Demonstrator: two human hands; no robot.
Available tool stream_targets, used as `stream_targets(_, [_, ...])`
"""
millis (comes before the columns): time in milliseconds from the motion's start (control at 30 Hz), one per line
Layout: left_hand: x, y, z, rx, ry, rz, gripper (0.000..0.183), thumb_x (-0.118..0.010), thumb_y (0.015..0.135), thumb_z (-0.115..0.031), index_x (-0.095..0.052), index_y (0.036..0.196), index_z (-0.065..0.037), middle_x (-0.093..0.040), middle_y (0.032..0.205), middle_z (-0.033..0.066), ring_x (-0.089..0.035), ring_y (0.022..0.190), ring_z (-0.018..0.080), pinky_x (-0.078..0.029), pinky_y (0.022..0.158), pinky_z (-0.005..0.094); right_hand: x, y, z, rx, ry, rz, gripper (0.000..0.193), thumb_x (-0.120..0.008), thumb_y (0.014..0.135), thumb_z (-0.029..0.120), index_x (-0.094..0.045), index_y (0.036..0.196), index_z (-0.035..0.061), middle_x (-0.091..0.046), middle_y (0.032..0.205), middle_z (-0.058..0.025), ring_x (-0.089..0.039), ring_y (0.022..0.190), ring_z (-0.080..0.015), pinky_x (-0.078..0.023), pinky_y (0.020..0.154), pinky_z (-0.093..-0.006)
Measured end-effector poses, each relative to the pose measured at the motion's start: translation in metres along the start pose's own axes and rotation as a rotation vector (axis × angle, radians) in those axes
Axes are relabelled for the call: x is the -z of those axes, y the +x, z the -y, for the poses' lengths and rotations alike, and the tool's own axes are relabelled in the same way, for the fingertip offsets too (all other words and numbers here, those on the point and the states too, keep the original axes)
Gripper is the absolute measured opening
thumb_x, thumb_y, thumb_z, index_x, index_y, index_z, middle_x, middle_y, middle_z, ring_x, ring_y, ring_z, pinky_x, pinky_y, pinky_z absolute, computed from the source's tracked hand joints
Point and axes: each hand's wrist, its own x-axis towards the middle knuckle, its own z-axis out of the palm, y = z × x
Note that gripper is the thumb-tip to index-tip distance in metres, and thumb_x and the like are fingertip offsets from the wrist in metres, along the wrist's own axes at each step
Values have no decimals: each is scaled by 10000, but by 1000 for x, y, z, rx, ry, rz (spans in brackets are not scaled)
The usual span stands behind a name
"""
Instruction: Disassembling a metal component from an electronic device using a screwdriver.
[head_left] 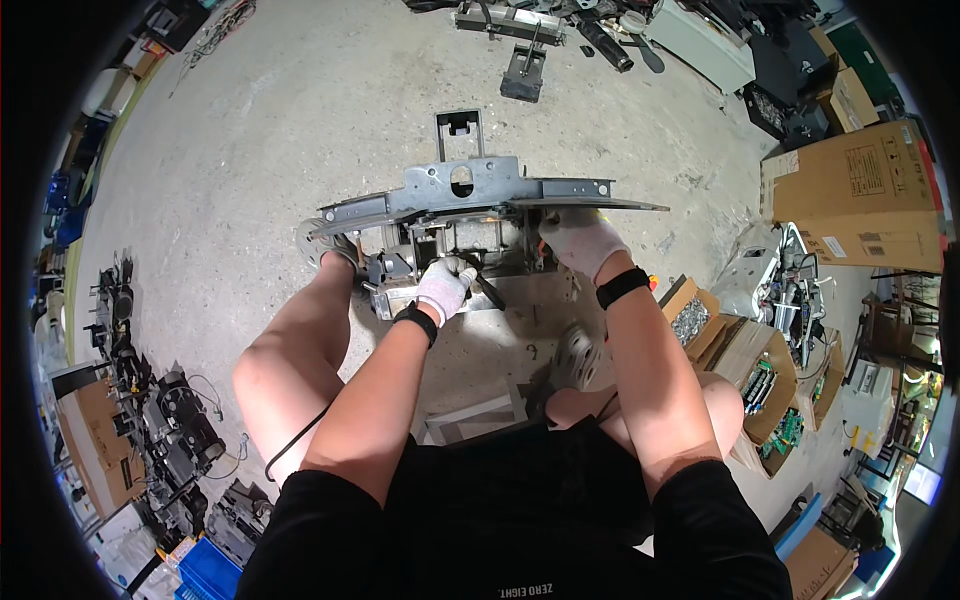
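Note:
A grey metal machine assembly (461,180) stands on the floor between my feet, with a wide bracket plate along its far side and an open frame of bars and rollers on the near side. My left hand (445,287), in a whitish glove, is closed at the near middle of the frame. From its fingers a black-handled tool (489,291) slants down to the right; its tip is hidden. My right hand (583,241), gloved too, is curled at the right end under the plate's edge. What its fingers hold is hidden, with something orange beside them.
Right of me lie a carton of small metal parts (690,318), boxes with green circuit boards (783,430) and a large cardboard box (850,195). A small black metal bracket (523,75) lies ahead. Dark machine parts (180,425) line the left. A pale frame (478,418) sits near my lap.

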Motion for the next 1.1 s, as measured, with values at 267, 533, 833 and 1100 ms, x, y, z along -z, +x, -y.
stream_targets(267, [-11, 3, 10, -22, -216, -10, 231, -670, 932, -206, -670, 829, 1, -635, 635, 102, -555, 536, 170, -461, 537, 340, 1, 0, 7, 18, -109, -38, 103, -584, 799, 103, -638, 844, 28, -677, 942, -178, -658, 895, -365, -547, 791, -431])
stream_targets(533, [-9, 5, 10, 34, -266, -33, 202, -639, 958, -175, -670, 864, 2, -652, 674, 53, -549, 550, 112, -439, 516, 296, 4, -2, 6, 88, -113, -47, 217, -547, 854, 115, -685, 937, -28, -692, 1017, -216, -671, 972, -390, -556, 852, -443])
stream_targets(833, [-9, 2, 6, -27, -241, -33, 197, -665, 943, -186, -716, 913, 1, -696, 741, 76, -607, 624, 146, -494, 601, 302, 3, -4, 4, 86, -121, -68, 153, -523, 849, 111, -580, 807, -25, -644, 888, -237, -637, 856, -397, -535, 781, -428])
stream_targets(1100, [-7, -5, 3, -247, 120, -141, 250, -709, 881, -221, -744, 1049, -38, -719, 998, 181, -677, 960, 322, -513, 867, 359, 10, 1, 13, -179, 165, 9, 333, -484, 887, 246, -661, 1002, -11, -666, 1054, -256, -637, 1023, -406, -518, 900, -447])
